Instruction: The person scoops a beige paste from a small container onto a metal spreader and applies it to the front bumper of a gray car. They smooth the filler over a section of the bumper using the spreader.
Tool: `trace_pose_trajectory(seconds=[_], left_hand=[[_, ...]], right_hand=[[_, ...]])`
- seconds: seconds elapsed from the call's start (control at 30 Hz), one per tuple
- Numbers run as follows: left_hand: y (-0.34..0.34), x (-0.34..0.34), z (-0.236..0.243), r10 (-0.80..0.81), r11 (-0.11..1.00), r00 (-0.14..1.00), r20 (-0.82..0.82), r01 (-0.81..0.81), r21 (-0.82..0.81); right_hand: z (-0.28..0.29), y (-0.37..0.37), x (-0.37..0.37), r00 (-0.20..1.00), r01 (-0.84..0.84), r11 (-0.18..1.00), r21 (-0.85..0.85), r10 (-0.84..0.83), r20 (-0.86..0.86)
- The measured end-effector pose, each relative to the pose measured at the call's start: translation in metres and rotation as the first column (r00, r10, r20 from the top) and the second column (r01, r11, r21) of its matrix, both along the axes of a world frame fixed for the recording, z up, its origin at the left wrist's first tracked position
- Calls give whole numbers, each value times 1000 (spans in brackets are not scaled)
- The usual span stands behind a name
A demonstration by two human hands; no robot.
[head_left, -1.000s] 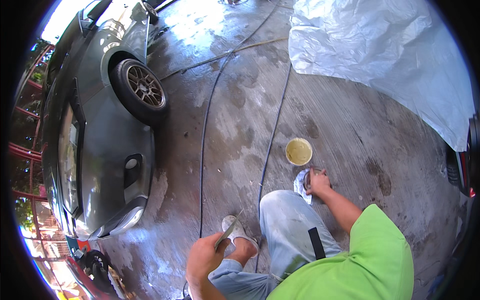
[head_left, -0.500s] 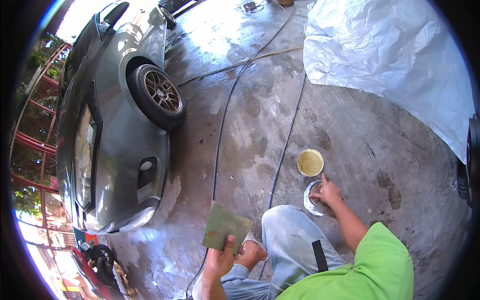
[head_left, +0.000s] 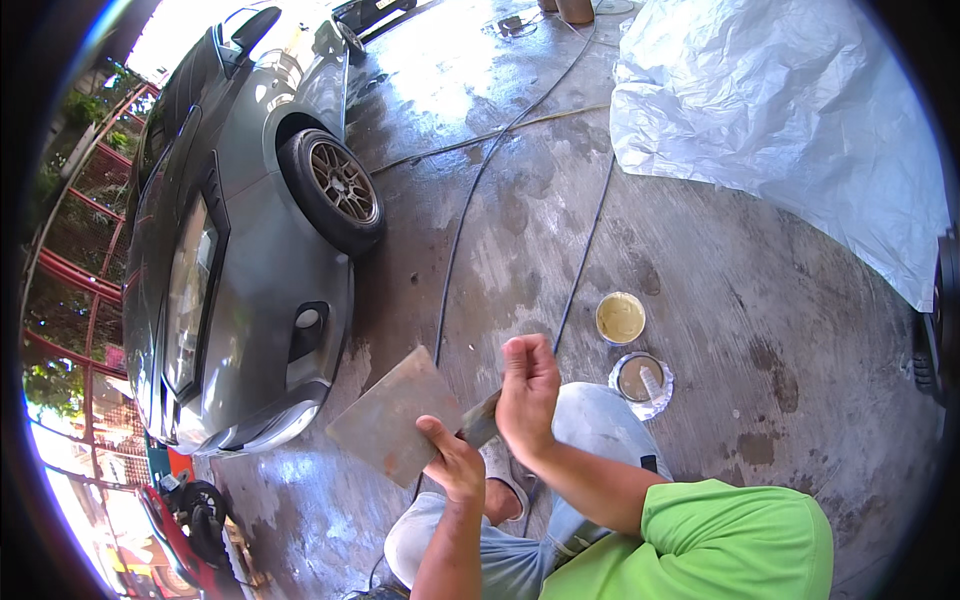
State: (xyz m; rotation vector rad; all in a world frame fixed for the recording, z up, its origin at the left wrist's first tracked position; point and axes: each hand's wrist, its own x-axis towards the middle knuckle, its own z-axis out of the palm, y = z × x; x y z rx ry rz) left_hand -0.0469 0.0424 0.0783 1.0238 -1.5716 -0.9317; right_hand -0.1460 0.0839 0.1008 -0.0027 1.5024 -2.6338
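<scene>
My left hand (head_left: 455,460) grips a thin square greyish plate (head_left: 380,415), thumb on its face, held over my legs. Beside it my right hand (head_left: 525,400) is closed on a dark flat blade-like tool (head_left: 480,418), mostly hidden by my fingers, which reaches to the plate's right edge. On the concrete beyond my right knee stands an open tin of pale yellow paste (head_left: 620,318). Nearer me sits a round tin (head_left: 635,368) with a ragged white rim and a small white object on top.
A dark grey car (head_left: 250,300) stands on the left, a red motorbike (head_left: 180,530) behind it. Hoses (head_left: 460,230) cross the damp floor (head_left: 720,260). A white plastic sheet (head_left: 760,100) covers something at the upper right. Containers (head_left: 575,10) stand at the far edge.
My right hand has left the lower tin and moved up and left beside the plate. My left hand has raised the plate and turned it flat toward the camera.
</scene>
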Motion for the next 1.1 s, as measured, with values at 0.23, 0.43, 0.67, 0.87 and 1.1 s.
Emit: trace_pose_trajectory(seconds=[0.23, 0.43, 0.67, 0.87, 1.1], left_hand=[[-41, 5, 39, 92, 985, 976, -195, -60, 161], [-43, -7, 38, 54, 754, 980, -193, 87, 652], [-38, -36, 30, 37, 786, 981, -191, 89, 612], [-65, -36, 27, 162, 799, 893, -420, 131, 587], [-98, -17, 76, 233, 911, 821, -521, 4, 413]], right_hand=[[-2, 44, 38, 812, -543, 739, -400, 583, -25], [-2, 40, 59, 686, -409, 884, 225, 461, -563], [2, 36, 37, 607, -180, 833, 522, 512, -608], [-4, 61, 29, 420, -289, 715, 637, 692, -587], [-57, 122, -28, 524, -466, 411, 784, 842, -130]])
